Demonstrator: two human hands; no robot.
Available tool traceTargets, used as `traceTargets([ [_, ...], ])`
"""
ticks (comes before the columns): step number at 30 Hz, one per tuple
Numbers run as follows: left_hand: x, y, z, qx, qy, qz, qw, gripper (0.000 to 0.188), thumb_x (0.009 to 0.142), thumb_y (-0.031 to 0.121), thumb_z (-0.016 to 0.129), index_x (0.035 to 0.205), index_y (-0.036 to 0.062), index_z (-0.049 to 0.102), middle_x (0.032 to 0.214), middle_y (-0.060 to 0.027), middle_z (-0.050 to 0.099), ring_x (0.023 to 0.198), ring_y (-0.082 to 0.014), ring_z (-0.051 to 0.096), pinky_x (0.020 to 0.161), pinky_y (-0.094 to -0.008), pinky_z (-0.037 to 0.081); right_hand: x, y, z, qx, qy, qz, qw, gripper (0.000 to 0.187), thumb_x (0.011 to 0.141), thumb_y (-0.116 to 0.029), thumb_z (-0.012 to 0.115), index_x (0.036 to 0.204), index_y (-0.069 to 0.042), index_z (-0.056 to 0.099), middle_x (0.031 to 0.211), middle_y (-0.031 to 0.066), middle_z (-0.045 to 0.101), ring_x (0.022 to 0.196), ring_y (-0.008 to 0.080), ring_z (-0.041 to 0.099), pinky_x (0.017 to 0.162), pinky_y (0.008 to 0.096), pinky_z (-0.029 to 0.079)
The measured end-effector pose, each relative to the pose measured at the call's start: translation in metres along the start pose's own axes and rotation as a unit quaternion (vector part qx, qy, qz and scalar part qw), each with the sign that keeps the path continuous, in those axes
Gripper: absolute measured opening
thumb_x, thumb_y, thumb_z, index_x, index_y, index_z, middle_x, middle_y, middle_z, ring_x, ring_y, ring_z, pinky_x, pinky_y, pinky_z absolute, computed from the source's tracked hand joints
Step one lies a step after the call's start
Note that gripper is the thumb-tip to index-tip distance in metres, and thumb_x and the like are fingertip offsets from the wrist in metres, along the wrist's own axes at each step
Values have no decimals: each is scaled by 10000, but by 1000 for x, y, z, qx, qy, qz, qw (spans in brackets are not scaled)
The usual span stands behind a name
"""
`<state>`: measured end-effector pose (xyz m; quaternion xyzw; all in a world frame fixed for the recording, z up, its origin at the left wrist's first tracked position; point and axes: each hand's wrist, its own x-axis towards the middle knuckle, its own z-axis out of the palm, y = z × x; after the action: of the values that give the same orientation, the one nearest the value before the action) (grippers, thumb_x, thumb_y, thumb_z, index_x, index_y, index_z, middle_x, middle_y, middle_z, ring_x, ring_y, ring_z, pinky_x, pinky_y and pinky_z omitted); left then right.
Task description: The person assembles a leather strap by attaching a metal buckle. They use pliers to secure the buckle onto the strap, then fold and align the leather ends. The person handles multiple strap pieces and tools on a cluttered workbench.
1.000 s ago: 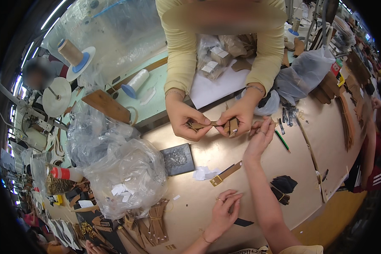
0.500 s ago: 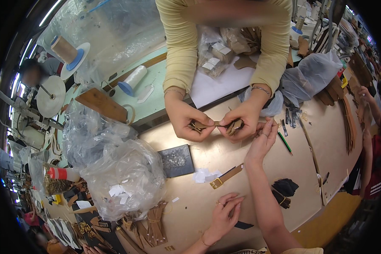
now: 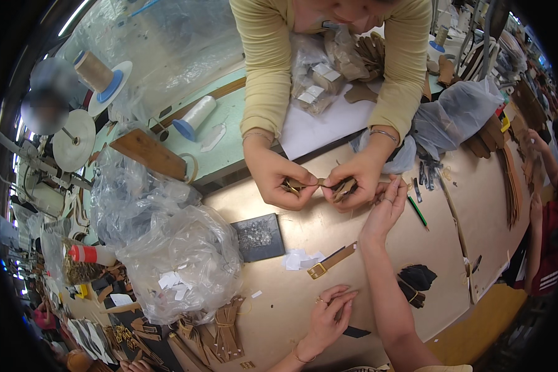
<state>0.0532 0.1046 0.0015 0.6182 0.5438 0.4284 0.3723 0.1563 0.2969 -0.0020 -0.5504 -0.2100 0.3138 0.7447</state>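
The buckled strap (image 3: 339,257), brown with a gold buckle, lies flat on the table (image 3: 322,226) and serves as the landmark, apart from both of the wearer's hands; the left hand (image 3: 323,321) is just nearer the wearer than the strap, its fingers loosely bent and its grip released, near a dark strip (image 3: 356,332); the right hand (image 3: 381,218) is beyond the strap and to its right, palm turned up, fingers loosely parted in a released grip, though whether its fingertips touch the co-worker's hand beside them I cannot tell; beyond the strap, a co-worker in yellow sleeves (image 3: 268,102) pinches small brown pieces (image 3: 343,189) between two hands; white paper slips (image 3: 299,260) lie just left of the strap, with a dark slab (image 3: 258,237) and then a clear plastic bag (image 3: 189,266) farther left; to its right are a green pencil (image 3: 418,212) and a dark bundle (image 3: 417,280).
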Motion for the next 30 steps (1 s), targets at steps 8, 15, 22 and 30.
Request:
traceTargets([
  [8, 0, 0, 0, -1, -2, -4, 1000, 197, 807, -41, 664, 984, 38, 700, 1076, -113, 615, 932, -229, 640, 772, -304, 537, 0, 1, -1, 8, -9, 4, 1000, 241, 1053, -267, 397, 1096, -60, 515, 716, -9, 486, 627, 56, 443, 557, 199, 351],
  [15, -1, -1, 1, 2, -2, -1, 1000, 194, 812, -36, 664, 987, 39, 698, 1086, -112, 610, 929, -227, 640, 772, -306, 538, 0, 2, -2, 5, -13, -7, 1000, 240, 1053, -270, 396, 1092, -65, 515, 719, -15, 485, 629, 53, 440, 557, 196, 348],
  [22, -1, 0, 0, -1, -3, -2, 1000, 197, 810, -42, 663, 988, 36, 699, 1089, -114, 610, 929, -226, 640, 776, -303, 535, 1, 4, -2, 17, -1, 0, 1000, 235, 1049, -278, 410, 1088, -70, 514, 717, -22, 479, 626, 46, 432, 553, 189, 338],
  [30, -1, 1, 0, 0, -5, -5, 1000, 202, 809, -44, 662, 990, 38, 699, 1090, -112, 610, 930, -225, 638, 780, -302, 531, 1, 2, -2, 6, 2, -4, 1000, 232, 1049, -271, 408, 1074, -71, 523, 718, -25, 473, 622, 46, 416, 553, 188, 331],
])
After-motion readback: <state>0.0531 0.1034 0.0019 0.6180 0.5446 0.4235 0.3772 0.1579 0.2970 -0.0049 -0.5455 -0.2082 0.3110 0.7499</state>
